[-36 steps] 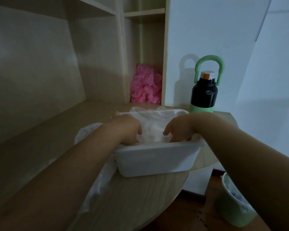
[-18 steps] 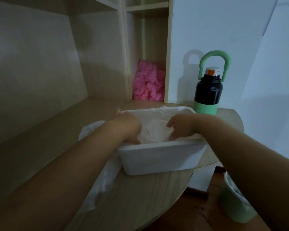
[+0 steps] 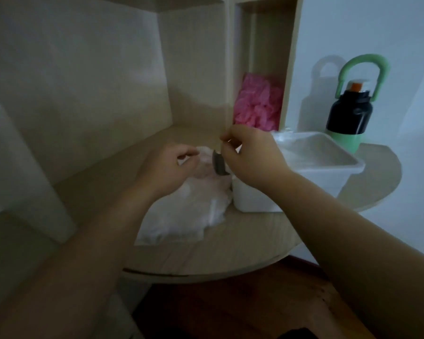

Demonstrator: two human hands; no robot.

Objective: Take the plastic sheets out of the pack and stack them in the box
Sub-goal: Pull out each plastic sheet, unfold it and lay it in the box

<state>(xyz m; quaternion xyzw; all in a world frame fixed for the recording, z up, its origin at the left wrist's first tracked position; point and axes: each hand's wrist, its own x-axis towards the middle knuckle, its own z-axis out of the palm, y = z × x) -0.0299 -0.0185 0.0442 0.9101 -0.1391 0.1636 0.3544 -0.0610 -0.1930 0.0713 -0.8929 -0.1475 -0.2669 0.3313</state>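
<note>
Dim-lit corner desk (image 3: 230, 245), pale wood w/ a rounded near edge: no brand, label or writing can be read anywhere, incl. on the bottle. A white rectangular plastic box (image 3: 333, 177) sits on the right part of the desk; thin clear plastic sheets (image 3: 301, 152) lie crumpled inside it, a bit of film poking up at its far-left corner. Just left of the box, touching its side, lies the crumpled white translucent plastic pack (image 3: 186, 211), spread toward the near-left. Both bare hands hover over the pack's far end. The left hand (image 3: 167, 165) is curled, thumb and forefinger pinched on a fold of the white film. The right hand (image 3: 250, 155) is raised a little higher, fingertips pinched together on a thin clear strip that can barely be made out; a small dark rounded item (image 3: 218, 163) shows just below those fingers, what it is cannot be told. Far right, behind the box, stands a black bottle w/ mint-green base and loop handle and an orange-and-white cap (image 3: 350, 111), against a white wall. In the narrow wooden shelf cubby (image 3: 267, 57) at the back, a heap of bright pink crinkled plastic (image 3: 257, 104). Dark wood floor (image 3: 230, 309) below the desk edge.
</note>
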